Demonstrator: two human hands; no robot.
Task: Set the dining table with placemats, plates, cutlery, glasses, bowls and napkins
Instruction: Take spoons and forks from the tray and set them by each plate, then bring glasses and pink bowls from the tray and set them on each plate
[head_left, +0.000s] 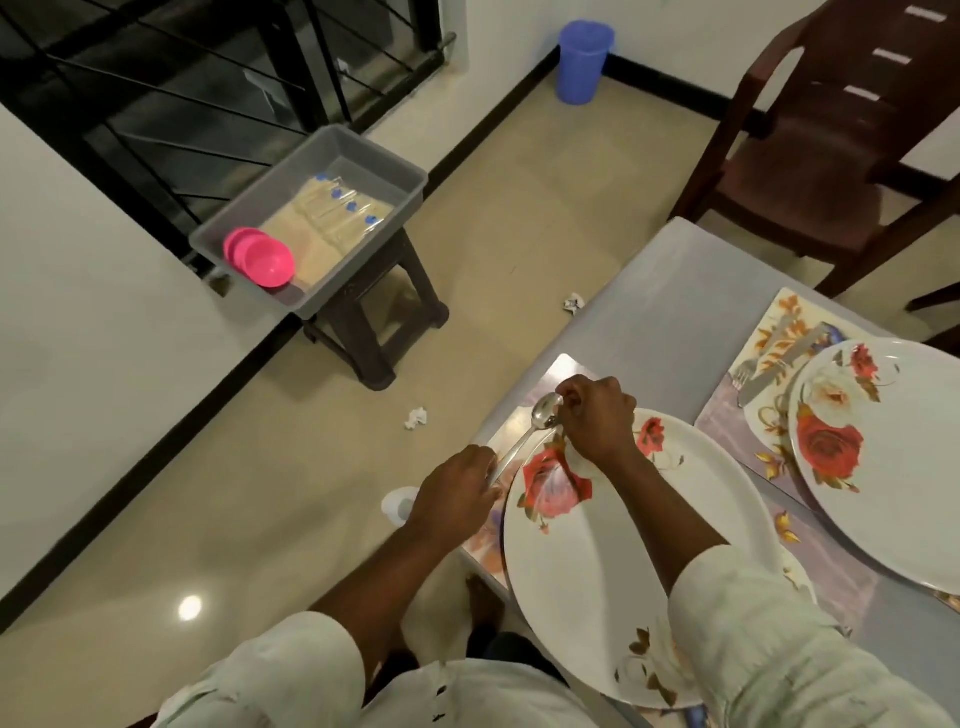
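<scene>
Low in the middle of the frame, the person is laying a spoon (524, 439) on the strip of placemat (540, 387) that shows to the left of the near plate (623, 561). The right hand (597, 418) has its fingers curled down around the bowl end of the spoon, pinching it, while the left hand (457, 491) grips the handle end near the table's edge; whether the spoon already rests flat on the mat cannot be told. To finish well, the spoon should probably be lowered level and parallel to the plate's rim, close beside it without riding up on it, and well in from the table edge, since the strip is narrow. At right, a second plate (893, 457) sits on its own placemat (763, 384). In the upper left, a grey tub (363, 156) on a stool (374, 322) holds pink bowls (262, 257), not yet on the table.
</scene>
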